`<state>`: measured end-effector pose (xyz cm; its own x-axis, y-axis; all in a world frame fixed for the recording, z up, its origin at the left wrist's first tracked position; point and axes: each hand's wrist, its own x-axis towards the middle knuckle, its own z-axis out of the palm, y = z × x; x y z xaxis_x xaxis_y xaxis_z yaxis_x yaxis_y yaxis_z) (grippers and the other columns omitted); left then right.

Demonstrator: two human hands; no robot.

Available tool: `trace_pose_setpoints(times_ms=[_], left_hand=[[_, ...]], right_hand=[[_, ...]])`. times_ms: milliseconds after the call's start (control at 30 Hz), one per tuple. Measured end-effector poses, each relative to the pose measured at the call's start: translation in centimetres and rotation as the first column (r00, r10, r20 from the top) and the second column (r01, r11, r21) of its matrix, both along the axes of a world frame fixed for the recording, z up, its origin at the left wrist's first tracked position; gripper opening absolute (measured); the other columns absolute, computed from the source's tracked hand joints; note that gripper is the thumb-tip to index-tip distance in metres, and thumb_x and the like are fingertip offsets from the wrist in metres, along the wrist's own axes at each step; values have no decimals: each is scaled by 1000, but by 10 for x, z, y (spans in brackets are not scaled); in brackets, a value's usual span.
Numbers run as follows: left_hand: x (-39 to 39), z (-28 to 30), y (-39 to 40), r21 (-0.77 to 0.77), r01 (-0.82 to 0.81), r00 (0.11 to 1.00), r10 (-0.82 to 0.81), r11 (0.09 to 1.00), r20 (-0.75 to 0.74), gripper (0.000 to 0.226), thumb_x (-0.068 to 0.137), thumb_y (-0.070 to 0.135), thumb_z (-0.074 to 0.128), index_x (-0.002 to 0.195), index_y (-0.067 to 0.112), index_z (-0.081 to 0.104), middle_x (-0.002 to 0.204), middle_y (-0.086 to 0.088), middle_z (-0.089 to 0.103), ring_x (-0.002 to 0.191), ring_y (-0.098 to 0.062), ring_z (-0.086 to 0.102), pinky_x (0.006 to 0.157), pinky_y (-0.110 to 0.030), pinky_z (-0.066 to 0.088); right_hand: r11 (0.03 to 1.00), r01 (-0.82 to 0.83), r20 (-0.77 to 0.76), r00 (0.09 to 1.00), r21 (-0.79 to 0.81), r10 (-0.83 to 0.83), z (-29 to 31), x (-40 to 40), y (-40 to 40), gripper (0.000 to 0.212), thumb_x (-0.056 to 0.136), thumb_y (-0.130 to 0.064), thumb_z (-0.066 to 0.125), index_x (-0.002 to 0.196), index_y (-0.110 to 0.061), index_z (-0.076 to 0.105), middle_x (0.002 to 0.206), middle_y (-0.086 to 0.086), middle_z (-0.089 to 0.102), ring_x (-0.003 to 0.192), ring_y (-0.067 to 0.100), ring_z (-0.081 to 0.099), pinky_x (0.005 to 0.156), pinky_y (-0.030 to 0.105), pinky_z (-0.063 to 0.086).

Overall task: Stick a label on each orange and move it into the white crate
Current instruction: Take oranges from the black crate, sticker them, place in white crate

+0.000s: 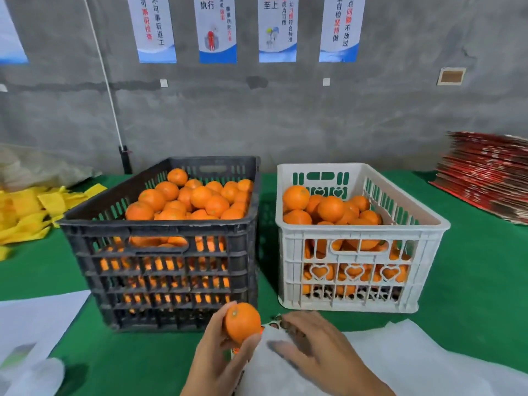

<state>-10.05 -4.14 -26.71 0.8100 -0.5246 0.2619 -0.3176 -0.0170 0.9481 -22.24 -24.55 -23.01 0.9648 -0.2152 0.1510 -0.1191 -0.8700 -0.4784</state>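
Note:
My left hand [217, 355] grips one orange [243, 322] just in front of the black crate [160, 232], which is heaped with oranges [194, 198]. My right hand [317, 347] lies palm down to the right of it, fingers reaching onto a label sheet [274, 324] at the edge of white paper; the fingertips are blurred. The white crate [360, 232] stands to the right of the black one and holds a pile of oranges [331, 208].
Green cloth [471, 281] covers the table. White paper sheets [414, 358] lie at the near right, more white sheets [37, 318] at the near left. Yellow bags [31, 210] are piled far left, and a stack of red cartons [488, 172] sits far right.

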Motion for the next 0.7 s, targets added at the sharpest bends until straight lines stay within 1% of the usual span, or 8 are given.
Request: trace_pose_setpoints(times_ms=[67, 100, 167, 233, 367, 533, 633, 700], left_hand=[[-1, -3, 0, -23, -45, 995, 43, 999, -85, 60, 78, 58, 85, 130, 58, 54, 125, 12, 70, 104, -13, 76, 84, -22, 61], [-1, -4, -2, -25, -64, 992, 61, 998, -114, 59, 79, 55, 84, 130, 54, 54, 125, 8, 70, 103, -12, 76, 83, -21, 61], [-2, -4, -3, -27, -60, 987, 56, 998, -149, 60, 79, 58, 83, 129, 53, 52, 126, 7, 69, 103, -13, 75, 84, -24, 62], [-3, -5, -4, -12, -23, 986, 21, 1000, -163, 62, 74, 69, 82, 127, 58, 51, 125, 7, 69, 104, -17, 75, 88, -34, 62], [-8, -13, -2, 18, -7, 989, 9, 1000, -145, 67, 71, 82, 75, 128, 63, 45, 128, 12, 66, 111, -15, 72, 91, -34, 59], [-11, -11, -4, 41, 4, 995, 0, 999, -99, 67, 74, 83, 72, 131, 61, 44, 119, 27, 63, 108, -9, 69, 82, -22, 57], [-12, -9, -3, 57, -9, 998, 13, 998, -59, 72, 71, 81, 75, 132, 59, 45, 118, 29, 60, 107, -3, 67, 77, -23, 60], [-12, -10, -2, 94, 1, 1000, 2, 996, -28, 70, 71, 80, 76, 130, 60, 45, 123, 24, 61, 107, -4, 69, 79, -23, 61]], right_hand=[[999, -49, -160, 986, -22, 45, -1, -2, -3, 108, 71, -101, 43, 159, -40, 28, 160, -30, 21, 147, -1, 19, 123, 32, 20], [998, -65, -200, 978, -19, 60, -1, -3, -4, 116, 66, -103, 45, 161, -40, 24, 163, -30, 13, 150, -1, 12, 125, 33, 15], [995, -90, -237, 968, -45, 77, -4, -2, -4, 117, 66, -102, 46, 161, -38, 25, 166, -29, 6, 152, 1, 6, 126, 34, 11], [989, -115, -268, 960, -96, 86, -9, 1, -4, 110, 73, -98, 42, 161, -34, 28, 169, -24, 4, 154, 4, 4, 126, 33, 9], [970, -149, -217, 970, -191, 106, -22, 3, -1, 92, 84, -91, 28, 156, -35, 41, 166, -20, 23, 151, 3, 16, 120, 23, 9], [978, -93, -98, 992, -187, 75, -10, 1, -3, 52, 99, -65, 42, 139, -37, 62, 142, -26, 53, 130, 1, 43, 110, 20, 29], [989, 59, -80, 994, -133, -70, 16, -10, -23, 36, 99, -56, 50, 115, -32, 71, 109, -19, 67, 102, 7, 59, 88, 23, 46], [959, 209, -75, 971, -191, -227, 31, -24, -44, 27, 99, -49, 55, 96, -26, 69, 89, -13, 64, 85, 11, 59, 73, 30, 48]])
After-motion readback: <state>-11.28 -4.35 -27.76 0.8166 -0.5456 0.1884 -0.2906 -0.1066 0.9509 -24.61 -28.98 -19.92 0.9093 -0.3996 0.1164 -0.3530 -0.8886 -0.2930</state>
